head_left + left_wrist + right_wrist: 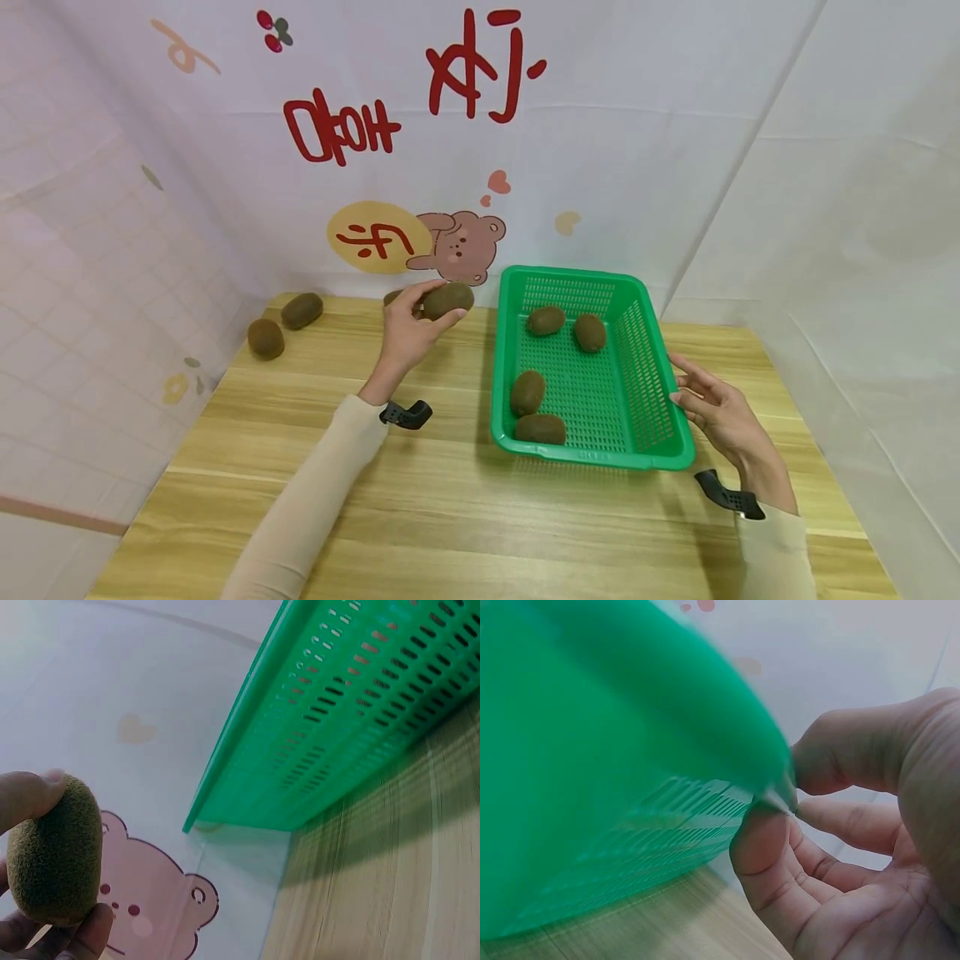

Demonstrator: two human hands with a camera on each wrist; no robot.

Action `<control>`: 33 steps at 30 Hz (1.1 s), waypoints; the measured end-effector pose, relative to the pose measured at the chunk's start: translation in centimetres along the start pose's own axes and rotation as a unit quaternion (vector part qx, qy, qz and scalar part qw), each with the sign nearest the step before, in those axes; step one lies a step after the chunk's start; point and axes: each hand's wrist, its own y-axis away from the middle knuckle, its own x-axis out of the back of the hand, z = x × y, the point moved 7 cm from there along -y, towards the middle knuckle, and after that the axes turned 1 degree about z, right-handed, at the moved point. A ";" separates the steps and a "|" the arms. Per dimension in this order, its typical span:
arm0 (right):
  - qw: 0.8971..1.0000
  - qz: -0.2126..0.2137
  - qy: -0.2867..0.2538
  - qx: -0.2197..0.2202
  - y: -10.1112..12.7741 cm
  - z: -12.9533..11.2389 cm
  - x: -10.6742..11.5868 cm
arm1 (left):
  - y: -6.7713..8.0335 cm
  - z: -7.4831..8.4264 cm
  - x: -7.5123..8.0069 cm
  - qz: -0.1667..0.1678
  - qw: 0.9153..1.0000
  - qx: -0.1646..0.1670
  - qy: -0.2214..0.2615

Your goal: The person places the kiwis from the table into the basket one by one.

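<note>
My left hand (408,335) holds a brown kiwi (450,300) between thumb and fingers, to the left of the green basket (500,358). Close up in the left wrist view, the fuzzy kiwi (60,851) has the thumb on one end and fingertips on the other. The right hand (723,417) pinches the basket's right rim, and the right wrist view has its thumb and fingers (761,840) at the rim's edge. Inside the basket, two kiwis lie toward the back, one of them here (590,332), and two at the front left, one here (528,392).
Two kiwis lie at the table's back left, one brown (266,339) and one darker (302,311). Another kiwi (392,297) shows partly behind the left hand. A printed white cloth (637,125) hangs along the back and sides of the wooden table (450,517).
</note>
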 end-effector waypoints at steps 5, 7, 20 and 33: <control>1.000 -0.002 -0.002 0.005 0.0 0.2 0.2 | -0.1 0.7 -1.1 -0.008 1.000 -0.012 0.006; 1.000 -0.004 -0.006 0.007 -0.1 0.2 0.3 | -0.1 0.9 -1.5 -0.011 1.000 -0.014 0.009; 1.000 -0.004 -0.006 -0.004 0.2 0.6 0.1 | 0.3 1.9 -3.7 -0.035 0.999 -0.023 0.017; 1.000 0.000 0.002 -0.003 -0.3 0.3 0.4 | -0.7 3.0 -6.7 -0.069 0.997 -0.043 0.013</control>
